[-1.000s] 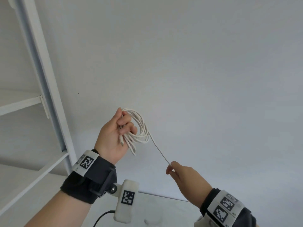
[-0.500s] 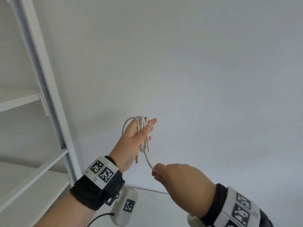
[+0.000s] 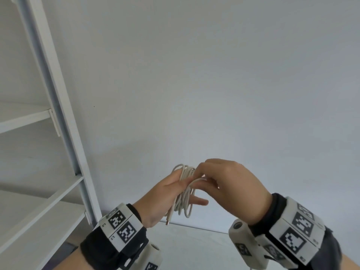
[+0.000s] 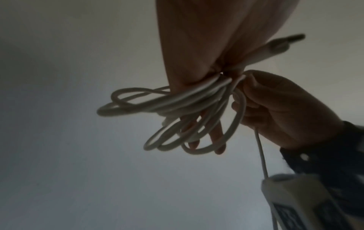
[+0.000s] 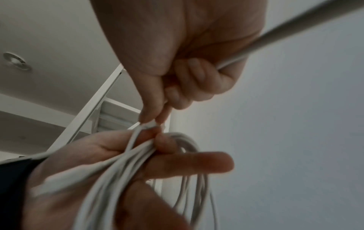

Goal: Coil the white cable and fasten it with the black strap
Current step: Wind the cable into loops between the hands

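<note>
- The white cable [image 3: 184, 190] is gathered into a bundle of loose loops, held in the air before a plain white wall [image 3: 214, 84]; one plug end [image 3: 168, 219] hangs out of the bundle toward 6 o'clock.
- The left hand [image 3: 165, 195] carries the coil — thumb pressed over the strands against the palm, the fingers lying fairly straight beneath the loops.
- The right hand [image 3: 229, 184], at 3 o'clock of the coil and touching it, pinches a strand at the top of the bundle between thumb and fingertips [image 5: 146, 119], its other fingers curled in.
- At 9 o'clock of the hands stands a white shelf unit [image 3: 58, 117], its upright leaning across the view.
</note>
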Demonstrator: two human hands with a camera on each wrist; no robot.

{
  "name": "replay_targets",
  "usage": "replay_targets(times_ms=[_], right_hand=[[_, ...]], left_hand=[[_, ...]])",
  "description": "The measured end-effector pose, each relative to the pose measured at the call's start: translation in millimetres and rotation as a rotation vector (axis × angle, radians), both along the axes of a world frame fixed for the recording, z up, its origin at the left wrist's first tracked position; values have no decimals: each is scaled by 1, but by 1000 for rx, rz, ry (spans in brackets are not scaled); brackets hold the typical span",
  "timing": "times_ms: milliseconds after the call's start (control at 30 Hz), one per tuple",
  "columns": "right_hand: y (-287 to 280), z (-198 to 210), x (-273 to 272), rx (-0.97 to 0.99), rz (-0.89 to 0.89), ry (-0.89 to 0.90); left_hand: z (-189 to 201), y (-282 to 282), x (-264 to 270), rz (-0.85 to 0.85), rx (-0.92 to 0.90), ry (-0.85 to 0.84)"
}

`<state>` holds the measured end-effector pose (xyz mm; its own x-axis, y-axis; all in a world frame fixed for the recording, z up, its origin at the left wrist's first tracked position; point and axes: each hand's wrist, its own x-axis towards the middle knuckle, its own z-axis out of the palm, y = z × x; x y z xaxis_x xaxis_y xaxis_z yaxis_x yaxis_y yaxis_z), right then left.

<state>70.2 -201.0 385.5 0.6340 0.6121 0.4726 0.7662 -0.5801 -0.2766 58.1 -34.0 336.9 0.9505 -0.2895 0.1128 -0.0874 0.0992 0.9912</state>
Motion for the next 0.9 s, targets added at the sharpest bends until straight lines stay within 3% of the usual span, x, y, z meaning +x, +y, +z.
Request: replay_targets(times_ms=[200,400,600,900], right_hand=[[-4,6,11,85,8,80],[-8,-5,31,270,78,330],[-9,-21,51,402,198,572],[-16,-46,61,492,92,761]], left_hand=[[-13,-4,-9,-95,-119,74],[-12,-7,-21,-309,-342,149],[-13,-6,-20,-290,-437,124],[-4,18,-6,-521,-831,228]])
